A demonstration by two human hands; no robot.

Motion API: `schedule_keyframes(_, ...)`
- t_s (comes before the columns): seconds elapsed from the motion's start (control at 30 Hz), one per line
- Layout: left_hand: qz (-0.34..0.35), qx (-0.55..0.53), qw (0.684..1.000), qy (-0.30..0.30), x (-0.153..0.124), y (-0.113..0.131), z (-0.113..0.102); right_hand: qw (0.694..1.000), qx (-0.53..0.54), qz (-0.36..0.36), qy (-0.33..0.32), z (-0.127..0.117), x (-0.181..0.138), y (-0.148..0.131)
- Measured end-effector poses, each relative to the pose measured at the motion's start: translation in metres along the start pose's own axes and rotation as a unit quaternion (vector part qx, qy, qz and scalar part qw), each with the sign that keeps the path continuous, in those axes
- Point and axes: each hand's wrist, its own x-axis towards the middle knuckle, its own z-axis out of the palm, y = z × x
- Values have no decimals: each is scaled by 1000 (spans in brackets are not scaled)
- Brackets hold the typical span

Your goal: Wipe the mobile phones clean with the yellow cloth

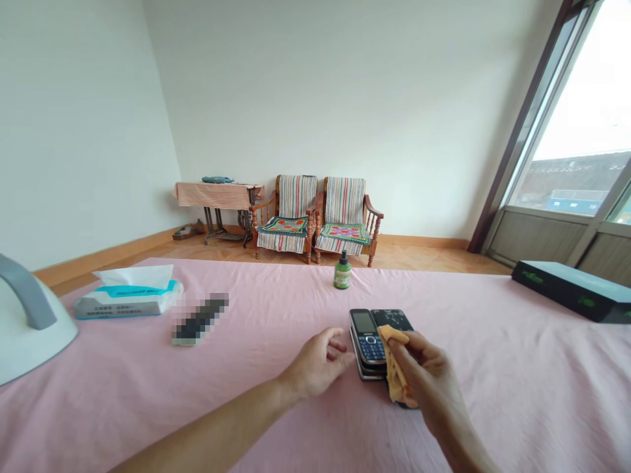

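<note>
A keypad phone (371, 344) lies on top of another phone-like device, on the pink cloth in front of me. Beside it on the right is a dark, flat device (393, 319), partly covered by my right hand (428, 368). That hand is closed on a folded yellow-orange cloth (394, 374), which hangs over the dark device and the keypad phone's right edge. Close to the phones' left side rests my left hand (320, 361), its fingers loosely bent and apart with nothing in them. Whether its fingertips touch the phones I cannot tell.
A green spray bottle (342, 272) stands beyond the phones. To the left are a blurred dark object (201, 320), a tissue pack (129, 297) and a white appliance with a grey handle (29, 322). A black box (566, 292) lies at right. Two chairs (296, 197) stand by the wall.
</note>
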Motion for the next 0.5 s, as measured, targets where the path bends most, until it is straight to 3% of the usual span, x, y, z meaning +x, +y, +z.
schedule_keyframes(0.27,-20,-91,996,8,26,5,19,998,33,4,-54,1,0,3)
schedule_keyframes(0.5,-134,-119,984,11,33,-5,23,996,63,16,-52,-1,-1,4)
